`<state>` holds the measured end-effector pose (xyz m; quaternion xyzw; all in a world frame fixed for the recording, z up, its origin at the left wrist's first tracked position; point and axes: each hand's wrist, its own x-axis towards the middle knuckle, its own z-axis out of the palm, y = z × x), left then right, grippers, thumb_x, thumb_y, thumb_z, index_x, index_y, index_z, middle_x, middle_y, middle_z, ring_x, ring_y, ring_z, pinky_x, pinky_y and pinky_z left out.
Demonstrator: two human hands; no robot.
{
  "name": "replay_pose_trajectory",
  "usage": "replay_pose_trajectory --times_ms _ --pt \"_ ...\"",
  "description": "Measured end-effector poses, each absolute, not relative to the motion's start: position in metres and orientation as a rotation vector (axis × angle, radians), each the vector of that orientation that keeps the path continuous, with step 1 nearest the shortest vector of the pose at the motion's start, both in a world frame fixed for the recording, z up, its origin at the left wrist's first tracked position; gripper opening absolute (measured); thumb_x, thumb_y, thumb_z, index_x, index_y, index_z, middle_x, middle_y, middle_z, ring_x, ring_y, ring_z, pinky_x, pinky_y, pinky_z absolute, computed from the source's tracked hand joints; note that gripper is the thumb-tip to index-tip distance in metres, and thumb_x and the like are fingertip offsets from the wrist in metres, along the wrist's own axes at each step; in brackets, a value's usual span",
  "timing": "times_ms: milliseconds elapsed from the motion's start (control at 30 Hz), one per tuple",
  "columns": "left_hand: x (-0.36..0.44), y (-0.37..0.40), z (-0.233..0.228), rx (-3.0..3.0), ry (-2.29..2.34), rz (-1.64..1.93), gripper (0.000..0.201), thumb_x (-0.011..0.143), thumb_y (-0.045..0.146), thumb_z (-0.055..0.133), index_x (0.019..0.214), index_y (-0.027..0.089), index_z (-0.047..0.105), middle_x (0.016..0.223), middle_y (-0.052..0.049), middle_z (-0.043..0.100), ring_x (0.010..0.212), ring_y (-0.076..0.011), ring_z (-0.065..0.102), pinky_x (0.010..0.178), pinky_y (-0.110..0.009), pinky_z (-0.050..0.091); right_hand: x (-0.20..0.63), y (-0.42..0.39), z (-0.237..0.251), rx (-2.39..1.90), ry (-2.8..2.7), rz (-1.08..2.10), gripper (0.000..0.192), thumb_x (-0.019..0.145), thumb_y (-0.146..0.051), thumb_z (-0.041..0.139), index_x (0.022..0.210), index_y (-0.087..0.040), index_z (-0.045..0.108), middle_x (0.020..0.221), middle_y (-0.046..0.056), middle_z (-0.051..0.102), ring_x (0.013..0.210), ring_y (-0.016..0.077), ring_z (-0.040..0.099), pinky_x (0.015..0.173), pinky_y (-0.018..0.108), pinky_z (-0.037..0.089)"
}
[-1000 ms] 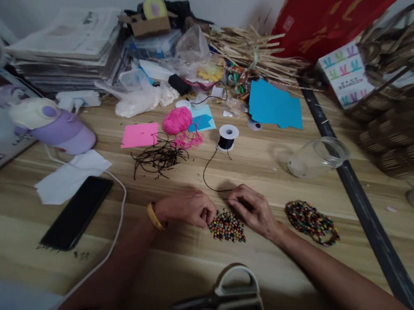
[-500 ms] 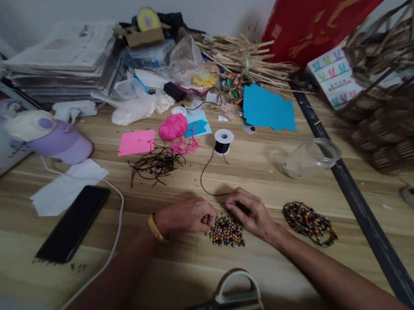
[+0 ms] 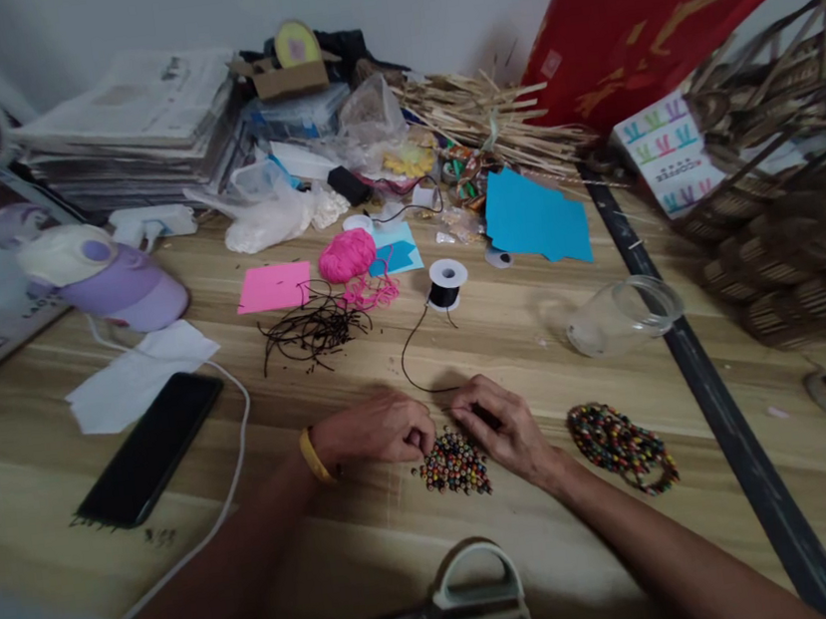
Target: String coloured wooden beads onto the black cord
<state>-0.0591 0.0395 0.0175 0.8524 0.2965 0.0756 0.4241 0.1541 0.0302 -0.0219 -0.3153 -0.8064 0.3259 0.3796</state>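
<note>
Loose multicoloured beads lie in a small heap on the wooden table between my hands. My left hand, with a yellow band at the wrist, is closed at the heap's upper left edge; whatever its fingertips pinch is too small to make out. At the upper right of the beads, my right hand pinches a thin black cord. That cord curves back to a white spool wound with black. Strung beads rest in a coiled pile to the right of my right hand.
Scissors lie near the front edge. Leftward are a phone and white cable. Cut black cords, pink yarn and a pink paper sit farther back. A clear jar and woven baskets occupy the right.
The whole view has shifted very slightly. Both hands keep nearly the same pose beside the beads, and the cord stays in my right hand.
</note>
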Motion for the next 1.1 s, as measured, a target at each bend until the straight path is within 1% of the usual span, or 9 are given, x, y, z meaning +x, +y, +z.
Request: replay_pose_trajectory --times_ms 167,333,433,533,633,700,933,1100 --pt "-0.061 0.042 0.017 2.063 0.707 0.214 0.016 0.065 0.002 0.061 0.064 0.016 0.070 0.058 0.002 0.059 0.053 -0.0084 0.049 0.053 -0.018 0.035 0.155 0.031 -0.022 -0.810 -2.065 0.825 0.009 0.091 -0.021 0.051 0.089 -0.019 0.059 0.081 0.005 0.059 0.076 0.0166 0.056 0.066 0.029 0.048" --pt "-0.065 0.049 0.011 1.840 0.737 0.285 0.006 0.071 0.014 0.065 0.073 0.013 0.071 0.068 -0.002 0.066 0.059 -0.0088 0.054 0.057 -0.017 0.041 0.154 0.031 -0.020 -0.852 -2.001 0.857 0.009 0.090 -0.021 0.053 0.083 -0.018 0.058 0.077 0.004 0.056 0.073 0.0152 0.054 0.065 0.028 0.046" --pt "-0.066 0.053 0.001 1.633 0.876 0.467 0.012 0.072 0.021 0.068 0.077 0.010 0.070 0.070 -0.004 0.068 0.063 -0.0101 0.058 0.060 -0.019 0.044 0.153 0.030 -0.020 -0.873 -1.964 0.870 0.011 0.090 -0.023 0.053 0.081 -0.018 0.058 0.075 0.003 0.056 0.070 0.0147 0.053 0.063 0.027 0.045" --pt "-0.064 0.055 -0.008 1.495 0.966 0.622 0.017 0.071 0.025 0.070 0.078 0.009 0.068 0.074 -0.006 0.069 0.068 -0.0115 0.059 0.064 -0.021 0.045 0.153 0.030 -0.019 -0.898 -1.920 0.855 0.013 0.090 -0.025 0.053 0.080 -0.018 0.058 0.073 0.003 0.056 0.068 0.0151 0.053 0.061 0.027 0.044" --pt "-0.058 0.054 -0.010 1.418 1.030 0.723 0.020 0.069 0.026 0.072 0.077 0.009 0.067 0.074 -0.005 0.068 0.069 -0.0121 0.059 0.066 -0.023 0.045 0.152 0.031 -0.019 -0.912 -1.886 0.826 0.012 0.090 -0.024 0.053 0.081 -0.018 0.058 0.074 0.004 0.057 0.069 0.0156 0.054 0.062 0.027 0.044" --pt "-0.054 0.054 -0.009 1.380 1.036 0.721 0.021 0.069 0.027 0.073 0.079 0.009 0.067 0.075 -0.004 0.067 0.070 -0.0122 0.059 0.067 -0.024 0.046 0.152 0.031 -0.019 -0.922 -1.877 0.804 0.012 0.090 -0.023 0.052 0.081 -0.018 0.057 0.074 0.003 0.056 0.069 0.0154 0.053 0.062 0.027 0.044" --pt "-0.051 0.054 -0.010 1.316 1.026 0.698 0.021 0.067 0.025 0.073 0.079 0.009 0.066 0.071 -0.003 0.065 0.065 -0.0102 0.057 0.064 -0.022 0.043 0.147 0.035 -0.012 -0.953 -1.914 0.766 0.013 0.091 -0.020 0.049 0.080 -0.019 0.055 0.073 0.001 0.053 0.067 0.0135 0.051 0.061 0.025 0.041" --pt "-0.052 0.054 -0.007 1.298 1.009 0.699 0.019 0.066 0.023 0.073 0.077 0.010 0.066 0.075 -0.003 0.065 0.070 -0.0112 0.058 0.067 -0.022 0.044 0.141 0.037 -0.014 -0.927 -1.893 0.760 0.008 0.090 -0.018 0.050 0.083 -0.019 0.053 0.074 0.002 0.053 0.068 0.0140 0.052 0.062 0.025 0.042"
